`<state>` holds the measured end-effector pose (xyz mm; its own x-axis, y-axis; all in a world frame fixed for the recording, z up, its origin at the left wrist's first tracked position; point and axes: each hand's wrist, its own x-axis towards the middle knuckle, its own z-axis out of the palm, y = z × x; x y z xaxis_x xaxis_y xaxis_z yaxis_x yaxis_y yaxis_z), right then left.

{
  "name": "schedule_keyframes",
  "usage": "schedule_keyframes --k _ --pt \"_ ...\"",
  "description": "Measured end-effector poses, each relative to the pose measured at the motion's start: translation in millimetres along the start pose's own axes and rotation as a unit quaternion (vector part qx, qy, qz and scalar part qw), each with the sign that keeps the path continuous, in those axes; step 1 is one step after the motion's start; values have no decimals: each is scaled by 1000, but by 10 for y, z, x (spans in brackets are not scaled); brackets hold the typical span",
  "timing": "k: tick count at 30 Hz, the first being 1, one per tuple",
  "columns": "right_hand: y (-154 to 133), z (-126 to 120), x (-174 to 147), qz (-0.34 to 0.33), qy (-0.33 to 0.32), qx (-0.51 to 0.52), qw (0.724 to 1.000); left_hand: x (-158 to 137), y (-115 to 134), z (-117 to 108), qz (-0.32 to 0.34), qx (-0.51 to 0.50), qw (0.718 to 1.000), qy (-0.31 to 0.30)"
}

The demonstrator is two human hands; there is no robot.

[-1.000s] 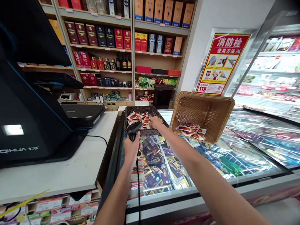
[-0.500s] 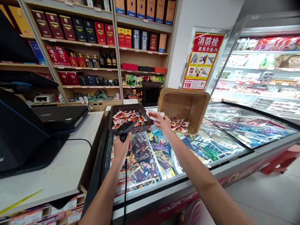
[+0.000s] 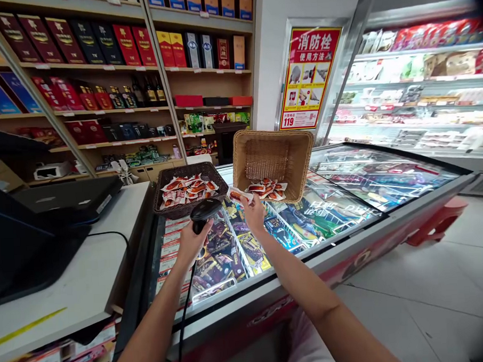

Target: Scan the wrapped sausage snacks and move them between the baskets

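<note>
Black plastic gun-shaped scanner [image 3: 206, 208]: clamped inside left fingers [image 3: 203, 235]. Slim red-white film packet [image 3: 237, 193]: pinched between right fingertips [image 3: 247, 203]; cover little.

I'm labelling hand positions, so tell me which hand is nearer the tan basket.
Right. The right hand, pinching a packet, is near the lower left corner of the tan basket; the left hand, around the black scanner, is farther left.

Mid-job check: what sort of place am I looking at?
Most likely a small shop, perhaps by its checkout: a scanner in the left hand, a glass-topped freezer, and shelves of boxes and bottles behind.
</note>
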<state>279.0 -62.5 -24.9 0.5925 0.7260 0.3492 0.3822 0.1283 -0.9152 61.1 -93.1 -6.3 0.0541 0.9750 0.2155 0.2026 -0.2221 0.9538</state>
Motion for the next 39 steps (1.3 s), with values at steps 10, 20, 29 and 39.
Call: schedule_keyframes --k 10,20,29,39 --pt "-105 -8 -149 -31 24 -78 996 -76 77 74 -8 102 995 6" --pt "-126 8 -205 -47 3 -103 994 -123 187 154 55 274 960 32" --pt "12 27 -15 1 37 -120 992 -104 168 74 44 209 977 30" --pt "-111 147 1019 33 105 -226 968 52 155 -386 -5 19 988 154"
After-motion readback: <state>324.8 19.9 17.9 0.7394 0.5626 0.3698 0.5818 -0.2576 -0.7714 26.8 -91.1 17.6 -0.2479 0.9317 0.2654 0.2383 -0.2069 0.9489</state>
